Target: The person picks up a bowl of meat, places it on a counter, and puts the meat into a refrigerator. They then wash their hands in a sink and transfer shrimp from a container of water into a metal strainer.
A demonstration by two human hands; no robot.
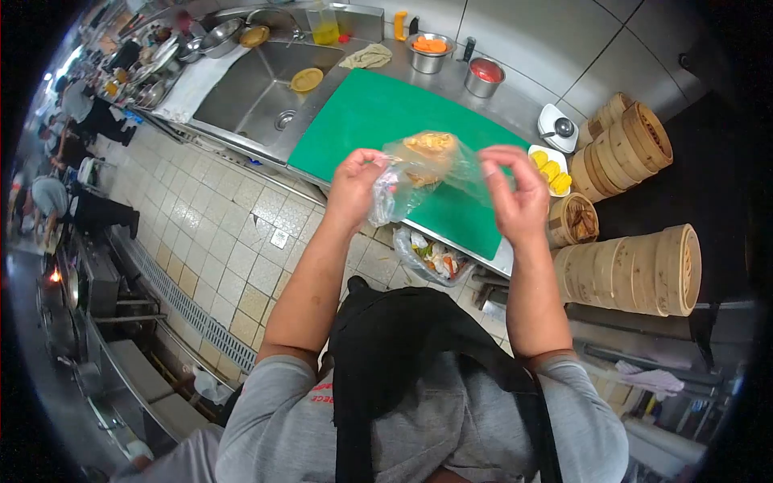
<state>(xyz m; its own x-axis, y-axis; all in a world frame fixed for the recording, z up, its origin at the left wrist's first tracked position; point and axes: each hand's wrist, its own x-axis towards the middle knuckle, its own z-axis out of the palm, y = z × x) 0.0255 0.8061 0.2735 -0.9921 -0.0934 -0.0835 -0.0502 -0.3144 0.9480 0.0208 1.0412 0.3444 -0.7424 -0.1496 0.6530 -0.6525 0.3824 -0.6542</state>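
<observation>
A clear plastic bag (394, 201) hangs stretched between my two hands above the green cutting board (346, 113). Inside it is a lump of light-brown crumbly food (431, 145), whose kind I cannot make out. My left hand (358, 187) is closed on the bag's left side, where the plastic bunches up. On the other side my right hand (519, 193) pinches the plastic between thumb and fingers. To the right of that hand a white dish (561, 185) holds several yellow pieces of food.
Bamboo steamers (628, 270) are stacked at the right. Behind the board stand metal pots, one with orange pieces (429, 45), one with red contents (485, 71). A sink (241, 101) adjoins on the left. A scrap bag (435, 258) hangs below the board. Several people work at far left.
</observation>
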